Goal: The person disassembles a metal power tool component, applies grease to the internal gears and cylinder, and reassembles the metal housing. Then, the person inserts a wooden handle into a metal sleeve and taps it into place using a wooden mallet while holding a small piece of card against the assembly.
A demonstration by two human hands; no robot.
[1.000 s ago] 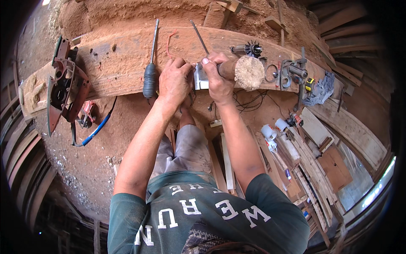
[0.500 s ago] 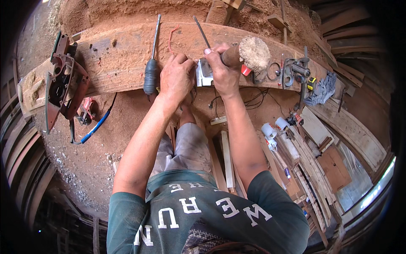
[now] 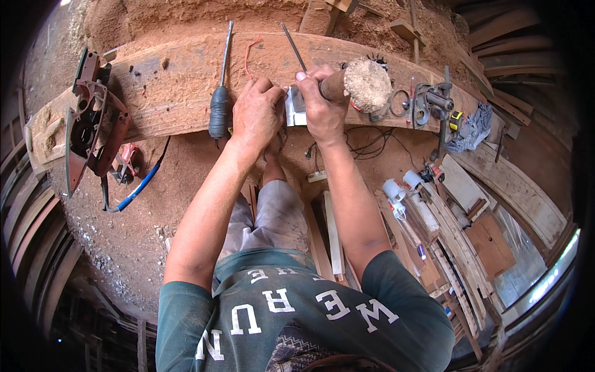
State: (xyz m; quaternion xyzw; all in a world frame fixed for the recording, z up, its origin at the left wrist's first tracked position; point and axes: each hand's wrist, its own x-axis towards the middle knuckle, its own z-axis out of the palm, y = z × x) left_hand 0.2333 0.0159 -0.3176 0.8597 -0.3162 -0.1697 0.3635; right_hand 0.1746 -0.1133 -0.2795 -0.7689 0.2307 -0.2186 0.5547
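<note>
My right hand [image 3: 323,105] is closed around the brown handle of a wooden mallet [image 3: 367,84]. Its round, pale, frayed end faces up to the right of the fist. By that hand's thumb lies the lower end of a thin dark rod [image 3: 294,47]. My left hand [image 3: 256,113] is closed, fingers curled down at the bench's near edge; what they grip, if anything, is hidden. Between the hands sits a small grey-and-white piece [image 3: 295,106]. Left of my left hand, apart from it, a screwdriver [image 3: 219,111] with a dark wrapped handle lies on the bench.
The dusty wooden bench [image 3: 180,74] runs across in front of me. A dark red power-tool part [image 3: 93,118] stands at its left. At the right are a metal tool part [image 3: 431,102], a yellow tape measure [image 3: 457,121] and a grey cloth [image 3: 472,130]. Cables [image 3: 365,144] hang below.
My right hand and the mallet have shifted slightly left, and the mallet's end now covers more of the red thing behind it. My left hand stays in nearly the same place.
</note>
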